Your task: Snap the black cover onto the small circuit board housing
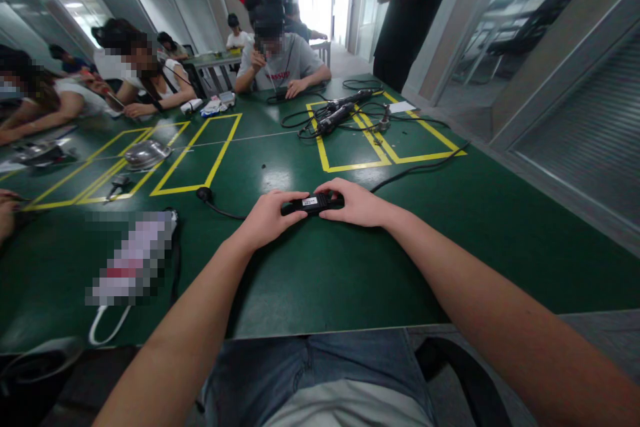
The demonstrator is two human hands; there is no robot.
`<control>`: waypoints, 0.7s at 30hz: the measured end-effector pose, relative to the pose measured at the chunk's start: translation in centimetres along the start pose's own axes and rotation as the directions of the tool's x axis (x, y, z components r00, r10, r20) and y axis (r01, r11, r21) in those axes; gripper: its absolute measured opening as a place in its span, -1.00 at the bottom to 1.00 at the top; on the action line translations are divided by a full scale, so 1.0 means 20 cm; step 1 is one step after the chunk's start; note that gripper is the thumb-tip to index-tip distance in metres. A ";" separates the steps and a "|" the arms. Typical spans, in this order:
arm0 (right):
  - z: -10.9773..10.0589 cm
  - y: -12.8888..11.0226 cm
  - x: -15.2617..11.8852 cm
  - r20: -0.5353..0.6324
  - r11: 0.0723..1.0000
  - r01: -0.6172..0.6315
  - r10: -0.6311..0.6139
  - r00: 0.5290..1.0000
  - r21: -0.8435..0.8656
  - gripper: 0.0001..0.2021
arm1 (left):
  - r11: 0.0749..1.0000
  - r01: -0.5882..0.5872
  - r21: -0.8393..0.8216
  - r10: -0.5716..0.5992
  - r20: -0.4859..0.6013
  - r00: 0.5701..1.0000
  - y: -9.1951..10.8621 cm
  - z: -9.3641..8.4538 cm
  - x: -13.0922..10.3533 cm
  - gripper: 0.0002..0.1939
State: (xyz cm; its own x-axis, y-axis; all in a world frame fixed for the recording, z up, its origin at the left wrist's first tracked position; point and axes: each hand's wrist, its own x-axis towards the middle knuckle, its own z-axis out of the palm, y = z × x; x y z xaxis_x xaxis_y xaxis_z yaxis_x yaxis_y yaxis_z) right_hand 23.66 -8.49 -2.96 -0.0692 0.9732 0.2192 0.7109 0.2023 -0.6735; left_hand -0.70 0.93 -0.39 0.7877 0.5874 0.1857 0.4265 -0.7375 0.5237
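Observation:
My left hand (269, 218) and my right hand (356, 203) hold a black elongated device (313, 203) with a white label and a ribbed section, low over the green table. The fingers and thumb of my left hand close round its left end; those of my right hand pinch its right end. A black cord (225, 213) runs from my left hand to a round black plug (204, 194). Another black cable (420, 165) leads away behind my right hand toward the far right. Both ends of the device are partly hidden by my fingers.
Yellow tape rectangles (356, 167) mark the table. Black corded tools (333, 119) lie ahead right, and a shiny metal part (147, 155) left. A blurred-out item with a white strap (111, 333) lies near my left arm. Several people sit around; one stands (410, 13) right.

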 end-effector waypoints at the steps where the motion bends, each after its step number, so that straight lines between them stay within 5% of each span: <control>1: -0.01 0.00 0.00 0.002 1.000 0.003 -0.002 1.000 -0.014 -0.55 | 1.000 -0.001 0.000 0.001 0.002 1.000 0.00 0.00 0.00 -0.57; 13: -0.15 0.00 -0.01 0.118 0.994 -0.084 0.091 0.989 -0.063 -0.84 | 0.988 -0.054 0.145 0.045 0.067 0.997 0.04 -0.01 0.02 -0.55; 21: -0.11 -0.01 0.00 0.069 0.997 -0.072 0.071 0.995 0.013 -0.58 | 0.968 -0.061 0.245 0.035 0.109 0.993 0.08 -0.04 0.04 -0.55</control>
State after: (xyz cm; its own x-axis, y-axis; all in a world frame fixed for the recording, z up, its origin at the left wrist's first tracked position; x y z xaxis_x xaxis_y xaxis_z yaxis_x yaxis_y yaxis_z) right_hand 25.06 -8.72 -1.29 -0.0671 0.9903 0.1218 0.7049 0.1335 -0.6967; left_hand 0.25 0.49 1.20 0.8460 0.5212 0.1126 0.4732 -0.8311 0.2921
